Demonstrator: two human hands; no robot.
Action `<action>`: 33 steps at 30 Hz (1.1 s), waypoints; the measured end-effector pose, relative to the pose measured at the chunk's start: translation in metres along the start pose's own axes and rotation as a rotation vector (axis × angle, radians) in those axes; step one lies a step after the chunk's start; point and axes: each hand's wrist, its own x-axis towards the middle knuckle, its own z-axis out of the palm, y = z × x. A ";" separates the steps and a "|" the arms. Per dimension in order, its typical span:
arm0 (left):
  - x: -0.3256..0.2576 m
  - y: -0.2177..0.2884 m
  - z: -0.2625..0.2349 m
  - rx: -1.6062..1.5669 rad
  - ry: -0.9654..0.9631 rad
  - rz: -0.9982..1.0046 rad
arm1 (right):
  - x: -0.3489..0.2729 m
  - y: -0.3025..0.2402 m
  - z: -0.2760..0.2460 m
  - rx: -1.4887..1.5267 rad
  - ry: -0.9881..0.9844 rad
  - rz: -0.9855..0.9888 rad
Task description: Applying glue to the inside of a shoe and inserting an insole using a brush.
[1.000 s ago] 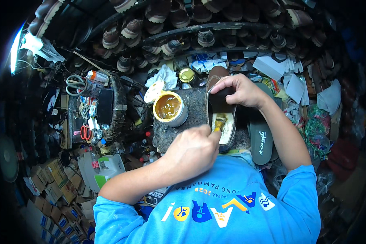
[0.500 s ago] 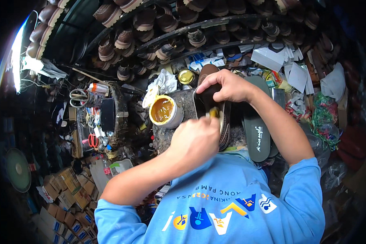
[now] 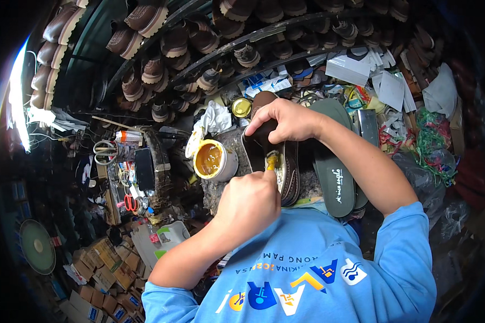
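My left hand (image 3: 248,204) is closed around a small brush whose yellow, glue-covered tip (image 3: 272,161) touches the inside of a brown sandal (image 3: 291,175). My right hand (image 3: 285,121) grips the far part of that sandal and holds it down on a round stone block (image 3: 221,191). An open can of amber glue (image 3: 213,160) stands on the block just left of the sandal, close to my left hand.
A dark green sole (image 3: 334,180) lies right of the sandal. A small gold lid (image 3: 241,107) and a white rag (image 3: 216,118) sit behind the can. Scissors (image 3: 105,152) and tools lie at left, cardboard boxes (image 3: 105,274) at lower left, and shelves of shoes (image 3: 161,67) curve overhead.
My left hand has shifted the brush tip a little along the sandal. My right hand has kept its grip. The whole view has drifted slightly.
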 end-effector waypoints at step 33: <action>0.051 -0.028 -0.022 0.038 -0.089 0.067 | -0.006 -0.009 -0.014 0.090 -0.018 0.106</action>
